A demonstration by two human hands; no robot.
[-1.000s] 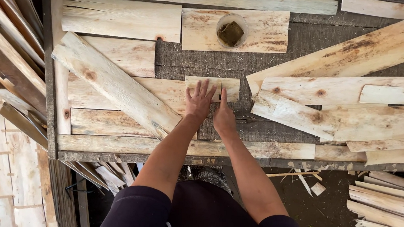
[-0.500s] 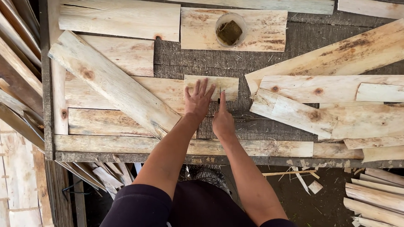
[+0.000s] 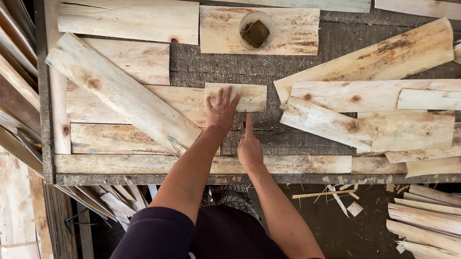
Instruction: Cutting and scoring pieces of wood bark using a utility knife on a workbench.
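Observation:
My left hand point(image 3: 221, 112) lies flat, fingers spread, on a short pale wooden board point(image 3: 250, 96) in the middle of the work surface. My right hand point(image 3: 250, 146) sits just below and to the right, index finger stretched up to the board's lower edge, the other fingers curled. A long plank point(image 3: 122, 95) lies diagonally over flat boards to the left of my hands. A long thin strip point(image 3: 302, 164) runs along the near edge under my wrists.
A round cup point(image 3: 256, 30) of dark stuff stands on a board at the back. A loose heap of planks point(image 3: 379, 108) covers the right side. More boards lean at the left point(image 3: 5, 70) and lie on the ground at lower right point(image 3: 436, 224).
The hands have stayed on the short board; the left hand's fingers have spread a little. The view has shifted only slightly.

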